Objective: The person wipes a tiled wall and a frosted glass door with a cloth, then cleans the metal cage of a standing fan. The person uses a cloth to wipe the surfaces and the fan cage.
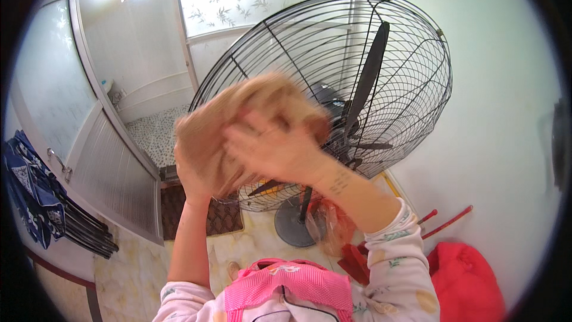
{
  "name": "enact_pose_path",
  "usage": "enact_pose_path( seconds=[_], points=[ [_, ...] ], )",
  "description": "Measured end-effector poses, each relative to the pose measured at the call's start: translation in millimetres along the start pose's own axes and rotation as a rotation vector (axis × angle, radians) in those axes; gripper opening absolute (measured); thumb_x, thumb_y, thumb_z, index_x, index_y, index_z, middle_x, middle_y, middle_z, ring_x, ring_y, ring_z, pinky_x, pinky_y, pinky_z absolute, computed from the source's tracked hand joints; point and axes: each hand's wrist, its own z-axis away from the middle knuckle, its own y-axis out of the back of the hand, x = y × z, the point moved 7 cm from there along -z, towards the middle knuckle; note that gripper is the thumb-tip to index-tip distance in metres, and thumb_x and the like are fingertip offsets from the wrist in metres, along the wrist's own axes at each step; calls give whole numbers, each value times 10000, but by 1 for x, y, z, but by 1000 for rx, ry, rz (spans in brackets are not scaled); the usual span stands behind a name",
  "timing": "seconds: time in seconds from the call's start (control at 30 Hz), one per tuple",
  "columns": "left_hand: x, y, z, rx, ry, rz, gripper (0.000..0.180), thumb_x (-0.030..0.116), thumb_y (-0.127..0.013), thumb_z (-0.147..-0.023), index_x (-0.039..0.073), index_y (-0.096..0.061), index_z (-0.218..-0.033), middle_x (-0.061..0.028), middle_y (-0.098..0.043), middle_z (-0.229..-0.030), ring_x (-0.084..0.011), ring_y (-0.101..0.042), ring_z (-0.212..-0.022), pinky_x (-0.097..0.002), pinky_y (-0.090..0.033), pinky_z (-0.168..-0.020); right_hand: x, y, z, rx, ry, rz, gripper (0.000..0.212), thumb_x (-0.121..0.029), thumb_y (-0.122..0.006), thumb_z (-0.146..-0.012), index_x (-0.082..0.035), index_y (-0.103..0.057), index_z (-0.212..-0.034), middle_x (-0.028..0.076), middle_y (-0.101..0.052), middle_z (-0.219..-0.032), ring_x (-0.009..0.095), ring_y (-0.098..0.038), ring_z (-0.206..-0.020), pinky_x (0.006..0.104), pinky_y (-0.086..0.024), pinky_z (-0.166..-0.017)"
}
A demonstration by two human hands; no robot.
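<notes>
A light-brown cloth (262,92), smeared by motion, is held up before the large black fan (381,72). It is bunched and folded. At the cloth's left edge, my left hand (193,173) grips it from below, with most of the fingers hidden behind it. My right hand (271,149) lies across the front of the cloth, its fingers blurred. Behind both hands the wire cage and dark blades of the fan fill the upper middle. Whether the cloth touches the cage I cannot tell.
The fan's round base (292,229) stands on the tiled floor beside a clear plastic bag (328,226). To the left are an open door (113,161), a dark mat (223,221) and folded dark-blue fabric (30,191). A red fluffy item (468,280) sits at lower right.
</notes>
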Motion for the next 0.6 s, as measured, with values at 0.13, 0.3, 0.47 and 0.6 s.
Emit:
enact_pose_path(
  seconds=[0.13,0.3,0.47,0.6],
  points=[
    [-14,-28,18,41,96,352,702,243,-737,-803,-25,-366,-1336,-117,-507,-1126,-216,-495,-961,-353,-404,-865,114,74,77,143,-302,266,369,-283,-609,-830,-177,-635,-1182,66,-477,-1398,404,-331,-1349,607,-243,-1062],
    [-6,-30,13,48,113,345,696,274,-722,-816,-16,-365,-1338,-111,-497,-1153,-212,-502,-959,-338,-393,-842,200,149,156,401,-748,442,463,-76,-678,-790,-18,-562,-1234,174,-480,-1362,379,-443,-1247,471,-345,-1049],
    [-14,-28,17,60,111,382,690,278,-719,-817,-14,-370,-1336,-101,-504,-1138,-202,-509,-955,-326,-394,-816,170,92,159,708,-881,-203,495,-95,-654,-833,-62,-506,-1304,150,-494,-1311,287,-498,-1199,365,-412,-1020],
    [-20,-27,18,60,212,439,667,247,-711,-820,-7,-372,-1336,-93,-508,-1127,-193,-510,-970,-329,-400,-822,28,7,81,18,-302,-20,392,-252,-594,-768,-216,-656,-1153,34,-496,-1371,391,-374,-1304,656,-251,-1007]
  ],
)
